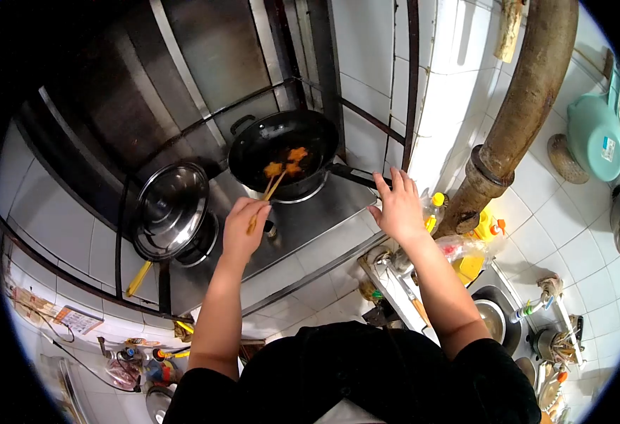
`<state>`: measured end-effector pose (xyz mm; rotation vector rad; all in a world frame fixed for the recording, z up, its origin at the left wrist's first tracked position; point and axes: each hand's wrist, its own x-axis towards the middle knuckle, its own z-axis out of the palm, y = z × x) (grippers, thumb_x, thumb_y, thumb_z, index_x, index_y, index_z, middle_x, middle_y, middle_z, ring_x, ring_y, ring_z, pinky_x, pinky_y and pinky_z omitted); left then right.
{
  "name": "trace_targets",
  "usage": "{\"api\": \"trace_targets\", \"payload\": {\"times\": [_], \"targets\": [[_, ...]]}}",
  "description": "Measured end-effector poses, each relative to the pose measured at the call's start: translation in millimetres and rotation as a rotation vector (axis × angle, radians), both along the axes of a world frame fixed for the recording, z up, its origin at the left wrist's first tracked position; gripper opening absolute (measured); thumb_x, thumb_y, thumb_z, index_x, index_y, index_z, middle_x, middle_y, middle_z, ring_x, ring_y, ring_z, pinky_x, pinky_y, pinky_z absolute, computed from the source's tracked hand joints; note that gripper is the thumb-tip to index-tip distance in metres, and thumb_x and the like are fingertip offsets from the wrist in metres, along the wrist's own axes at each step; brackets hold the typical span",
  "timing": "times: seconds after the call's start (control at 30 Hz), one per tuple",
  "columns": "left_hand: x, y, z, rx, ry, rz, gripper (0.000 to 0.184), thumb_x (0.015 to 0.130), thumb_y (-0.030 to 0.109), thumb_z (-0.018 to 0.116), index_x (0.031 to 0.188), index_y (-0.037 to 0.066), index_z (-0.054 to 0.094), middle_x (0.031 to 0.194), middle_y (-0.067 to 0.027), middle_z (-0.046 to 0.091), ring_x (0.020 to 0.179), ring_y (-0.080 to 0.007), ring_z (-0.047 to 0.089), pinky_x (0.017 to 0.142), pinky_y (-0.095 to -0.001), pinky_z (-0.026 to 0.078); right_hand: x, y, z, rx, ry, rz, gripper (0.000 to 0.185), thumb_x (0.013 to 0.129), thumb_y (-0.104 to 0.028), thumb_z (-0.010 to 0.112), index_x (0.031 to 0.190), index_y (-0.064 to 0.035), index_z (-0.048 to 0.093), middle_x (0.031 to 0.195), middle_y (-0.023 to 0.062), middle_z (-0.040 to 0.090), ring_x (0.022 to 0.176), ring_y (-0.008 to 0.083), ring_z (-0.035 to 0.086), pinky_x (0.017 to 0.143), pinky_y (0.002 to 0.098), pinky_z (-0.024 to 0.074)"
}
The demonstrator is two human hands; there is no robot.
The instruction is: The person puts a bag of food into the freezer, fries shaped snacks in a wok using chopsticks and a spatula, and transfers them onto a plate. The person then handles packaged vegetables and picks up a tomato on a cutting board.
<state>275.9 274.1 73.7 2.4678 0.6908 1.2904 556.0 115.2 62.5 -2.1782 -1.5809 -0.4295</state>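
Observation:
My left hand (244, 225) is closed round a pair of wooden chopsticks (273, 185), whose tips reach into a black wok (253, 152). Several orange-brown pieces of food (293, 161) lie in dark liquid at the bottom of the wok, right by the tips. The wok stands on the right burner. Its black handle (358, 174) points toward my right hand (400, 205), which is over the end of the handle with fingers spread, holding nothing; whether it touches the handle is unclear.
A second pan with a shiny lid (171, 210) sits on the left burner. Bottles (434, 205) stand right of the stove, beside a thick brown pipe (529, 85). A sink with a metal bowl (492, 319) is at the lower right. Black bars (373, 119) frame the stove.

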Motion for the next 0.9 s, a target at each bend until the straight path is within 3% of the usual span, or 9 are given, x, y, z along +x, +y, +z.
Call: {"api": "trace_targets", "payload": {"times": [0.2, 0.37, 0.4, 0.5, 0.57, 0.67, 0.73, 0.9], "targets": [[-24.8, -13.7, 22.0, 0.092, -0.255, 0.091, 0.008, 0.088, 0.002, 0.061, 0.09, -0.003, 0.067, 0.089, -0.0135, 0.061, 0.078, -0.0237, 0.061, 0.071, -0.0292, 0.047, -24.3, 18.0, 23.8, 0.068, -0.049, 0.131, 0.066, 0.078, -0.025, 0.073, 0.137, -0.0104, 0.047, 0.14, 0.0243, 0.04, 0.134, 0.0425, 0.033, 0.112, 0.0556, 0.0225], [-78.5, -47.2, 26.9, -0.008, -0.4, 0.143, 0.014, 0.091, 0.001, 0.055, 0.087, -0.006, 0.066, 0.088, -0.0134, 0.061, 0.073, -0.0192, 0.062, 0.068, -0.0271, 0.05, -70.0, 60.0, 62.0, 0.204, -0.053, 0.479, 0.064, 0.077, -0.022, 0.074, 0.134, -0.0078, 0.048, 0.136, 0.0243, 0.043, 0.129, 0.0402, 0.041, 0.109, 0.0489, 0.0331], [-91.3, -56.3, 20.2, -0.089, -0.487, 0.148, 0.016, 0.092, 0.001, 0.053, 0.088, -0.007, 0.066, 0.089, -0.0137, 0.061, 0.073, -0.0186, 0.063, 0.068, -0.0265, 0.051, -86.3, 70.8, 76.5, 0.213, -0.049, 0.558, 0.06, 0.078, -0.02, 0.073, 0.132, -0.0074, 0.05, 0.136, 0.0249, 0.043, 0.122, 0.0399, 0.049, 0.102, 0.042, 0.0428], [-133.4, -104.9, -4.9, -0.265, -0.794, 0.216, 0.029, 0.099, 0.014, 0.047, 0.092, -0.01, 0.062, 0.097, -0.0155, 0.057, 0.079, -0.024, 0.067, 0.071, -0.0303, 0.055, -157.9, 139.5, 108.6, 0.138, -0.071, 0.841, 0.054, 0.082, -0.023, 0.069, 0.13, -0.0079, 0.051, 0.132, 0.0165, 0.052, 0.109, 0.0335, 0.059, 0.091, 0.0399, 0.0496], [-160.7, -136.1, -26.5, -0.392, -0.977, 0.26, 0.035, 0.101, 0.021, 0.045, 0.093, -0.01, 0.06, 0.096, -0.0162, 0.056, 0.078, -0.0261, 0.066, 0.072, -0.0337, 0.056, -227.2, 188.6, 128.8, -0.11, -0.113, 0.919, 0.051, 0.085, -0.026, 0.065, 0.131, -0.0067, 0.051, 0.125, 0.0162, 0.058, 0.108, 0.0335, 0.06, 0.089, 0.0412, 0.0503], [-198.0, -177.6, -47.4, -0.359, -0.953, 0.375, 0.037, 0.101, 0.022, 0.045, 0.089, -0.01, 0.061, 0.091, -0.0173, 0.058, 0.076, -0.0263, 0.066, 0.072, -0.0356, 0.056, -319.6, 274.6, 112.6, -0.33, -0.196, 0.931, 0.051, 0.09, -0.03, 0.057, 0.136, -0.0082, 0.048, 0.126, 0.0187, 0.058, 0.111, 0.0344, 0.058, 0.093, 0.0434, 0.0481], [-218.5, -205.6, -48.4, -0.288, -0.921, 0.486, 0.035, 0.1, 0.02, 0.045, 0.087, -0.008, 0.062, 0.086, -0.0172, 0.061, 0.075, -0.0243, 0.065, 0.072, -0.034, 0.054, -365.0, 321.2, 83.3, -0.319, -0.179, 0.837, 0.051, 0.09, -0.029, 0.058, 0.137, -0.0089, 0.049, 0.127, 0.0181, 0.058, 0.118, 0.0331, 0.054, 0.1, 0.0412, 0.0434], [-265.9, -263.3, -75.2, -0.297, -0.977, 0.699, 0.033, 0.099, 0.019, 0.045, 0.084, -0.005, 0.062, 0.082, -0.0173, 0.064, 0.072, -0.0228, 0.063, 0.071, -0.0323, 0.05, -410.6, 385.8, 33.3, -0.375, -0.319, 0.704, 0.045, 0.092, -0.029, 0.051, 0.134, -0.0138, 0.052, 0.126, 0.0175, 0.059, 0.121, 0.0343, 0.052, 0.101, 0.041, 0.0428]]}}
